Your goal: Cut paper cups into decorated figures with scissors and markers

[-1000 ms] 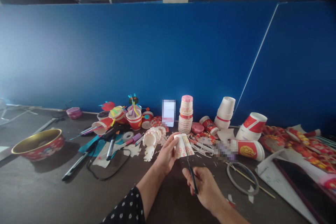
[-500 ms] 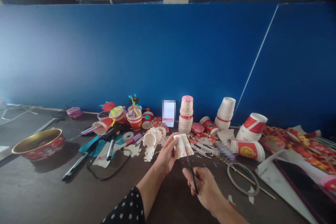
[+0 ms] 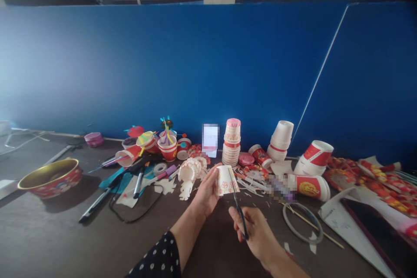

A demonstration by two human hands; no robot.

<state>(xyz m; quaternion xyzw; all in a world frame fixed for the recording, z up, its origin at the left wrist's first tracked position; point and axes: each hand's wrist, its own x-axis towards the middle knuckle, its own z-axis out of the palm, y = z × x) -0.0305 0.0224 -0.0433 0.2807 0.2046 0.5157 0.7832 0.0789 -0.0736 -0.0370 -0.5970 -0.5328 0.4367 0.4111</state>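
My left hand (image 3: 208, 190) grips the left side of a white paper cup (image 3: 225, 180) printed with pink flowers, held above the table. Black-handled scissors (image 3: 240, 215) are in my right hand (image 3: 252, 228), with the fingers closed round the handles. Their blades reach up to the cup's right side and touch it there. Part of the lower blade is hard to make out. Behind the cup stands a tall stack of paper cups (image 3: 231, 147) with a pink top.
Paper scraps (image 3: 254, 186) lie beyond the scissors. Cut white cups (image 3: 189, 171), a marker (image 3: 139, 182) and a gold-rimmed bowl (image 3: 50, 180) are to the left. A grey ring (image 3: 302, 222), a red cup (image 3: 309, 186) and a dark phone (image 3: 378, 230) lie right.
The scissors have shifted slightly right against the cup, and the blades look more closed. The cup has turned a little in my left hand.
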